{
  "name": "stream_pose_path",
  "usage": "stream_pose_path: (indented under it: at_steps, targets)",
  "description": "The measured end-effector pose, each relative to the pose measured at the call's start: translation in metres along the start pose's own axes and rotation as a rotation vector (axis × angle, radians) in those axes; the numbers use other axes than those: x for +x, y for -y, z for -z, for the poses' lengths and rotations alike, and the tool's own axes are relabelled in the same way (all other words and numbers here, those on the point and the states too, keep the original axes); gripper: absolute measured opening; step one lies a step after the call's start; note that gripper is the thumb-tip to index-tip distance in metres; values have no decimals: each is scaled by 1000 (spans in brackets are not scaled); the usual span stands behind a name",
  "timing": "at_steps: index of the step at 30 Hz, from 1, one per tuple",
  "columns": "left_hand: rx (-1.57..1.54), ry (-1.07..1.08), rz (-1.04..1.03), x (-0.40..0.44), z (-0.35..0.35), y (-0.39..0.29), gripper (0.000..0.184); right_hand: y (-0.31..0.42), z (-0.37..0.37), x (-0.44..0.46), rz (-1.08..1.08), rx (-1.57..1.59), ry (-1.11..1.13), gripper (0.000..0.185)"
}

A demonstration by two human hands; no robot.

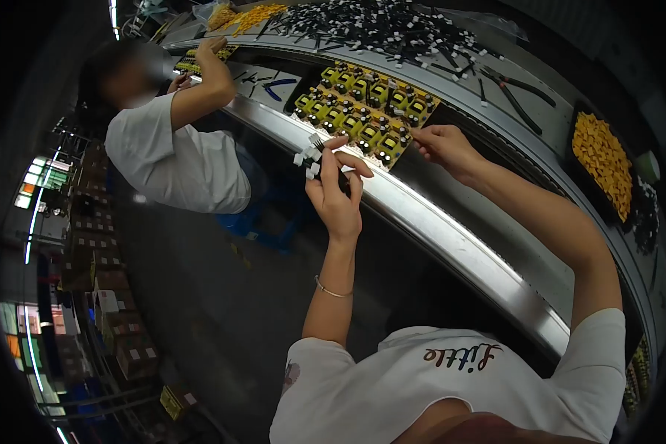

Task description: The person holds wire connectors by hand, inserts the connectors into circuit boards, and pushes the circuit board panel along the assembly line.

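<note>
A panel of circuit boards with yellow-wrapped parts and black cylinders lies on the conveyor line. My left hand, with a bracelet at the wrist, is closed around several black parts with white ends, just off the panel's near edge. My right hand is at the panel's right corner, thumb and forefinger pinched together. Whatever may be between those fingertips is too small to make out.
A heap of black-and-white parts covers the far shelf, with red-handled pliers nearby. A black tray of yellow pieces sits at the right. A co-worker works on the left beside blue-handled cutters. The metal rail runs diagonally.
</note>
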State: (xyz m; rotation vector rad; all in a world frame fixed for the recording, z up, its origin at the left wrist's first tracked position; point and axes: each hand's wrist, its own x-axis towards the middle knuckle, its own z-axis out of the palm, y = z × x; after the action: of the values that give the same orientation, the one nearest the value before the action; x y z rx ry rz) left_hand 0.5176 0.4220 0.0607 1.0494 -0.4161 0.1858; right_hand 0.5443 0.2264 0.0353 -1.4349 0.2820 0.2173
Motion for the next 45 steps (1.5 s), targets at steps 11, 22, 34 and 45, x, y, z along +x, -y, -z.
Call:
stream_pose_path:
  at_steps: [11, 22, 34, 45]
  targets:
    - [41, 386, 445, -93, -39, -14, 32, -35, 93, -155, -71, -60, -157, 21]
    - [-78, 565, 758, -140, -91, -15, 25, -67, 154, -260, -90, -91, -273, 22]
    - [0, 614, 759, -147, -122, -14, 22, -70, 171, -284, -83, -76, -299, 21]
    - [-68, 662, 849, -150, -130, -14, 17, -3, 105, -331, 256, -469, -358, 16]
